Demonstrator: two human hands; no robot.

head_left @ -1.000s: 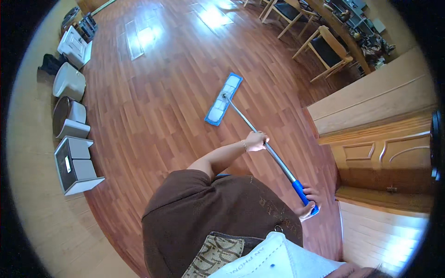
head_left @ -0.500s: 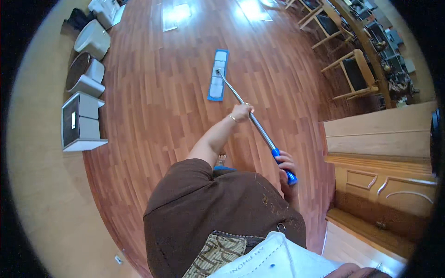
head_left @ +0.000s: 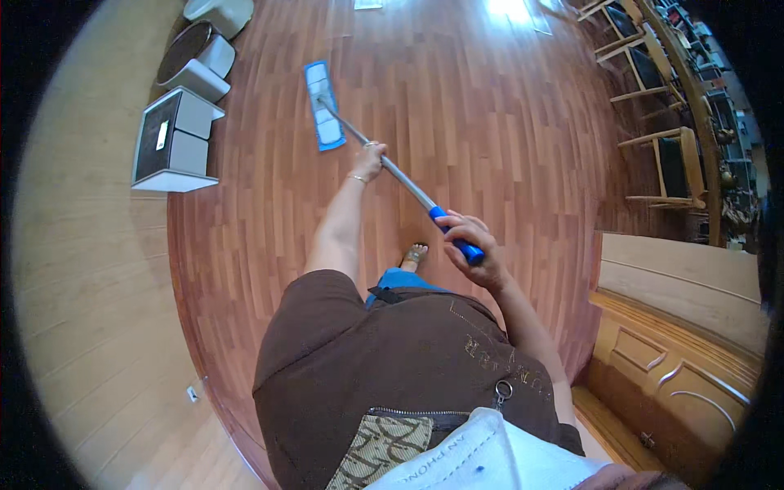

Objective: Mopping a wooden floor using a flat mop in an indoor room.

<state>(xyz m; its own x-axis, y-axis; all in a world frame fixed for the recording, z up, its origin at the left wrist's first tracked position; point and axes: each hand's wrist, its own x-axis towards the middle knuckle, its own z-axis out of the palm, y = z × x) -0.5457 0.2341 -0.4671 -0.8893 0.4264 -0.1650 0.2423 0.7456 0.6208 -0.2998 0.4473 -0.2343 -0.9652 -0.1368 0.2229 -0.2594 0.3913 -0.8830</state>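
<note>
I hold a flat mop with a metal pole (head_left: 392, 167) and a blue handle end. Its blue and white pad (head_left: 323, 104) lies flat on the reddish wooden floor (head_left: 490, 122), ahead and to the left. My left hand (head_left: 369, 160) grips the pole about halfway down. My right hand (head_left: 474, 249) is closed around the blue grip at the top end, close to my body. One sandalled foot (head_left: 414, 256) shows below the pole.
White and grey box-shaped stools (head_left: 173, 139) stand along the left wall, close to the mop pad. Wooden chairs (head_left: 665, 159) line the right side. A light wooden cabinet (head_left: 678, 327) stands at my right.
The mop pad has swept leftward across the floor toward the stools, and the view has turned with it. Both hands kept their grip on the pole.
</note>
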